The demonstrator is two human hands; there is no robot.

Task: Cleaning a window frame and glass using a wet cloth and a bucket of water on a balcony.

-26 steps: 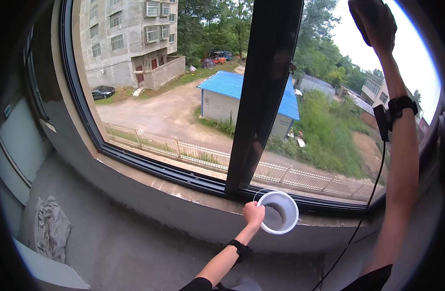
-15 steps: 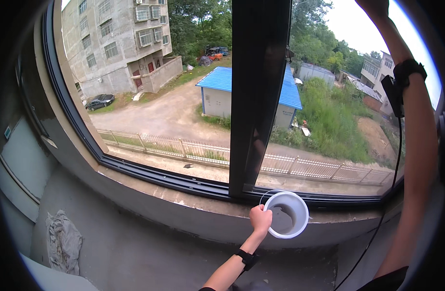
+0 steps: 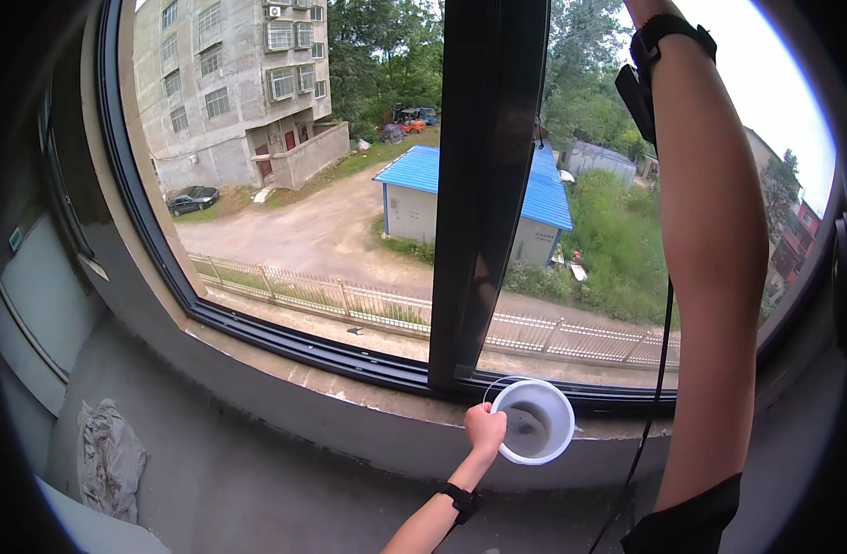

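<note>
My left hand (image 3: 485,429) grips the near rim of a small white bucket (image 3: 534,422) at the inner edge of the concrete window sill (image 3: 350,392). The bucket holds a little dark water. My right forearm (image 3: 710,240) reaches straight up along the right window pane, with a black strap (image 3: 668,32) round the wrist. The right hand itself is cut off above the top edge of the picture.
A black window post (image 3: 488,185) stands upright just above the bucket. A thin black cable (image 3: 659,369) hangs down from the wrist strap. A crumpled grey cloth (image 3: 109,457) lies at the lower left, below the sill wall (image 3: 257,471).
My right hand, seen against the upper glass before, has passed out of the top of the picture. The view has shifted closer to the window. The left hand keeps hold of the bucket.
</note>
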